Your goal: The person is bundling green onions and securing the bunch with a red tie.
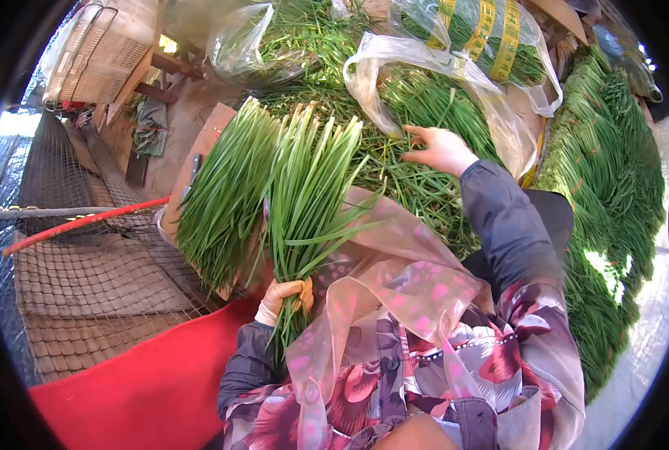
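Note:
My left hand [284, 298], in a pale glove, grips a bunch of garlic chives [308, 202] near its lower end, the cut pale ends fanned upward. Beside it, a second bunch of chives [225, 195] lies on a board [188, 172] at the left. My right hand [441, 148] reaches out with fingers apart, over loose green chives [424, 195] and near the edge of a clear plastic bag [492, 94]. Nothing shows between its fingers.
Bundled chives [597, 187] are stacked along the right. Another clear bag [240, 45] holds greens at the back. A white crate [94, 56] stands at upper left, above netting [109, 277]. Red cloth [147, 382] covers the lower left, and a red hose [87, 223] crosses the netting.

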`<state>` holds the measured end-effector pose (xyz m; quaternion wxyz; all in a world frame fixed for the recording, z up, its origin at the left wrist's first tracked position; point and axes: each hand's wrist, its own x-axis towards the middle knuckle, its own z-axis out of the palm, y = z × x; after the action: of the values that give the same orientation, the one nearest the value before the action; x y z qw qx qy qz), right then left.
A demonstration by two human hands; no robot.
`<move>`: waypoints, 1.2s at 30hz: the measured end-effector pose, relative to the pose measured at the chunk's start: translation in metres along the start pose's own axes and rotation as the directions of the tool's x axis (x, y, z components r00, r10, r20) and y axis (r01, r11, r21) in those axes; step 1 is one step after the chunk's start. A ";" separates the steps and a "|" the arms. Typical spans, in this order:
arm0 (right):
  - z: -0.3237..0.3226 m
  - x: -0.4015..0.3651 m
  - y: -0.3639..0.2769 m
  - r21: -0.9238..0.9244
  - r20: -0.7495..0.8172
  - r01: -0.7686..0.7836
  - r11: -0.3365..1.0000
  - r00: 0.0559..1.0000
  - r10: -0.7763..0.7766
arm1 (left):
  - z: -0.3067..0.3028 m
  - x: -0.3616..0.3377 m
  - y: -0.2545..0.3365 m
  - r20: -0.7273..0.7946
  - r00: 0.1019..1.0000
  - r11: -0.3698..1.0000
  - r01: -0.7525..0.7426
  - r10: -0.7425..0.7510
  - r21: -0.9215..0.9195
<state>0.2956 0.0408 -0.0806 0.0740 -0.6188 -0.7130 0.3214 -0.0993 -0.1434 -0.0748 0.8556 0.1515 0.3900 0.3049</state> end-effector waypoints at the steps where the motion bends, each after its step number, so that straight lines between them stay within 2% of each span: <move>1: -0.002 0.001 -0.020 0.401 -0.035 0.139 0.905 0.990 -0.137 | 0.001 0.000 0.002 0.015 0.999 0.999 0.034 -0.034 -0.002; 2: -0.001 0.005 -0.043 0.667 0.056 0.028 0.744 0.994 -0.088 | 0.000 0.002 -0.001 0.043 0.999 1.000 0.004 -0.003 -0.022; 3: 0.002 0.011 -0.061 0.856 0.157 -0.099 0.507 0.985 -0.073 | -0.003 0.002 -0.002 0.041 0.999 1.000 0.008 -0.007 -0.017; 5: 0.020 0.029 -0.069 0.894 0.115 -0.036 0.447 0.982 -0.151 | 0.007 0.002 0.003 0.061 0.998 1.000 0.021 -0.020 -0.007; 6: 0.027 0.036 -0.066 0.885 0.068 -0.004 0.466 0.990 -0.122 | 0.025 0.000 0.002 -0.157 0.986 0.987 -0.023 0.048 0.159; 9: 0.015 0.017 -0.065 0.882 0.100 -0.076 0.466 0.995 -0.028 | 0.035 -0.001 0.005 -0.214 0.976 0.990 -0.013 0.043 0.140; 10: 0.017 0.015 -0.060 0.838 0.120 -0.110 0.535 0.993 0.017 | 0.031 0.001 0.004 -0.169 0.984 0.989 -0.027 0.052 0.147; 11: 0.016 0.012 -0.053 0.836 0.124 -0.116 0.537 0.992 0.022 | 0.026 0.003 0.002 -0.168 0.985 0.990 -0.023 0.047 0.142; 12: 0.014 0.008 -0.047 0.584 0.038 -0.036 0.811 0.999 0.017 | 0.021 0.005 0.001 -0.119 0.992 0.989 -0.029 0.046 0.148; 13: 0.011 0.003 -0.042 0.247 -0.039 0.028 0.969 0.999 -0.019 | 0.017 0.005 0.000 -0.071 0.996 0.987 -0.033 0.044 0.155; 14: 0.006 0.007 -0.031 -0.072 -0.055 -0.050 0.996 0.997 0.047 | 0.024 0.006 0.001 -0.112 0.991 0.985 -0.053 0.072 0.164; 16: -0.006 0.007 0.013 -0.144 -0.236 -0.198 0.970 0.958 0.161 | 0.018 0.003 0.005 -0.092 0.995 0.986 -0.025 0.040 0.162; 18: 0.000 0.014 0.097 -0.486 -0.112 -0.274 0.830 0.961 0.251 | 0.017 0.001 0.001 -0.078 0.997 0.988 0.011 0.001 0.153; 19: -0.003 0.001 0.107 -0.664 0.099 -0.205 0.719 0.929 0.357 | 0.019 0.001 -0.001 -0.100 0.994 0.987 -0.032 0.049 0.158; 21: -0.005 -0.026 0.059 -0.591 0.254 -0.125 0.797 0.909 0.331 | 0.023 0.005 0.000 -0.123 0.987 0.984 -0.083 0.103 0.157; 22: 0.013 -0.034 0.044 -0.404 0.173 0.012 0.915 0.983 0.063 | 0.024 0.005 0.003 -0.105 0.993 0.987 -0.044 0.060 0.155; 23: 0.032 -0.038 0.028 -0.217 0.026 0.192 0.957 0.981 -0.191 | 0.024 0.005 0.005 -0.087 0.996 0.987 -0.007 0.021 0.159; 25: 0.053 -0.042 -0.033 -0.262 -0.135 0.355 0.897 0.907 -0.399 | 0.017 0.007 -0.001 -0.071 0.996 0.983 -0.045 0.058 0.178; 27: 0.094 -0.036 -0.055 -0.260 -0.072 0.401 0.879 0.899 -0.431 | 0.027 0.002 0.005 -0.094 0.995 0.989 -0.013 0.027 0.146; 28: 0.105 -0.031 -0.060 -0.284 -0.152 0.454 0.845 0.848 -0.507 | 0.033 0.002 0.002 -0.111 0.990 0.994 -0.079 0.088 0.080; 29: 0.107 -0.024 -0.058 -0.281 -0.152 0.468 0.838 0.840 -0.520 | 0.034 -0.002 0.007 -0.120 0.988 0.992 -0.091 0.101 0.082; 31: 0.104 -0.011 -0.052 0.002 0.015 0.228 0.974 0.974 -0.228 | 0.036 -0.015 0.015 -0.072 0.997 0.994 -0.011 0.019 0.110; 32: 0.098 -0.012 -0.049 -0.169 -0.135 0.313 0.935 0.932 -0.337 | 0.038 -0.019 0.016 -0.096 0.995 0.989 -0.017 0.031 0.148; 33: 0.102 -0.002 -0.033 -0.135 -0.087 0.281 0.950 0.952 -0.294 | 0.039 -0.023 0.017 -0.102 0.994 0.989 -0.021 0.036 0.147; 34: 0.097 0.002 -0.022 -0.033 0.013 0.119 0.992 0.993 -0.118 | 0.039 -0.027 0.020 -0.116 0.992 0.985 -0.025 0.045 0.168; 36: 0.085 0.007 -0.001 -0.137 -0.049 -0.075 0.988 0.996 0.069 | 0.033 -0.032 0.023 -0.125 0.991 0.978 -0.026 0.053 0.205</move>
<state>0.2507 0.0158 -0.1483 0.0349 -0.6545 -0.7090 0.2601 -0.0997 -0.1469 -0.0237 0.8022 0.2255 0.4708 0.2897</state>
